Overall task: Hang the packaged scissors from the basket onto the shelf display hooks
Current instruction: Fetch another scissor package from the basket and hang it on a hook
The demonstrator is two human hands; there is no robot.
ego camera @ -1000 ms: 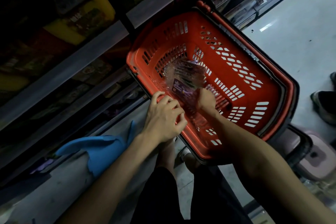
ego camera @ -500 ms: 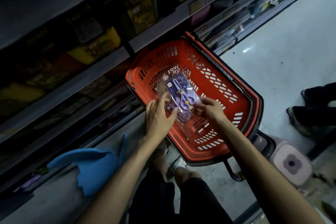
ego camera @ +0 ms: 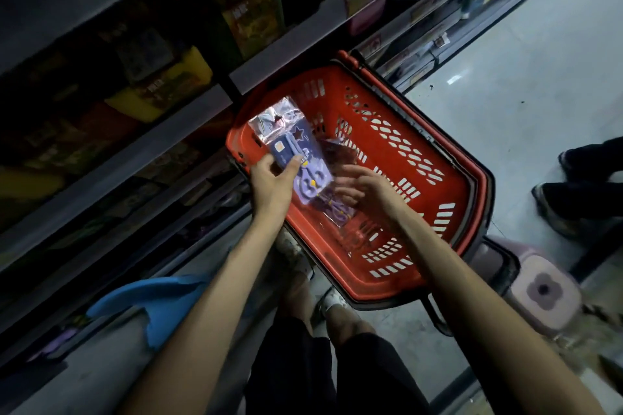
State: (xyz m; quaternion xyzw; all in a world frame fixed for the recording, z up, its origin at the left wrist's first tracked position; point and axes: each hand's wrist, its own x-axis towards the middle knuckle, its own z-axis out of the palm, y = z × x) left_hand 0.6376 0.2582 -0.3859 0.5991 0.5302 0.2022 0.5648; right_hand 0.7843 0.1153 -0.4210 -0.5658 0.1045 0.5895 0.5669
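— What stands around the red basket?
— Dark shelves run just behind its far rim. A blue scrap lies on the floor to its left, a pink stool sits at its near right corner, and someone's shoes are off to its right.
— And the packaged scissors?
— Over the basket's left rim, pinched in the left hand with the thumb on the front. The long axis slants, with the clear header end toward the shelves and the purple handle loops toward the person.
— The right hand?
— Above the basket's middle, blurred, fingers loose and spread, holding nothing. Another packet lies in the basket beneath it.
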